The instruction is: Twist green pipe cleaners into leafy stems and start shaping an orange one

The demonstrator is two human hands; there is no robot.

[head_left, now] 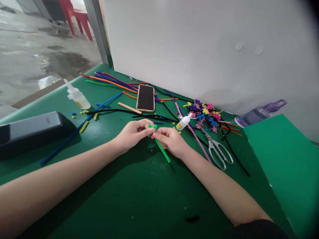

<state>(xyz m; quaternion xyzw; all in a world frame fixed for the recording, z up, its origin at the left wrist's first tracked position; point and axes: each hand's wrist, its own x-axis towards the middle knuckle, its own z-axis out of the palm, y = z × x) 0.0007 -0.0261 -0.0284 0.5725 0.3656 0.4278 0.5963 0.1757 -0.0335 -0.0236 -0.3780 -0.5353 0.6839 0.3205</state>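
Note:
Between my two hands is a bright green pipe cleaner (163, 151), its upper end bent into small loops and its straight tail hanging toward me. My left hand (133, 132) pinches the looped end from the left. From the right, my right hand (171, 139) grips it just below the loops; some of its fingers are hidden. A small white glue bottle (183, 122) lies tilted just beyond my right hand. Scissors (217, 149) with grey handles rest to the right of that hand. A heap of colourful pipe-cleaner flowers (205, 113) sits behind them.
A phone (146, 98) lies near the white wall panel, beside a bundle of loose pipe cleaners (112, 81). At left stand a larger glue bottle (77, 96) and a dark box-like object (32, 129). A purple water bottle (260, 113) and a green sheet (286, 159) are at right.

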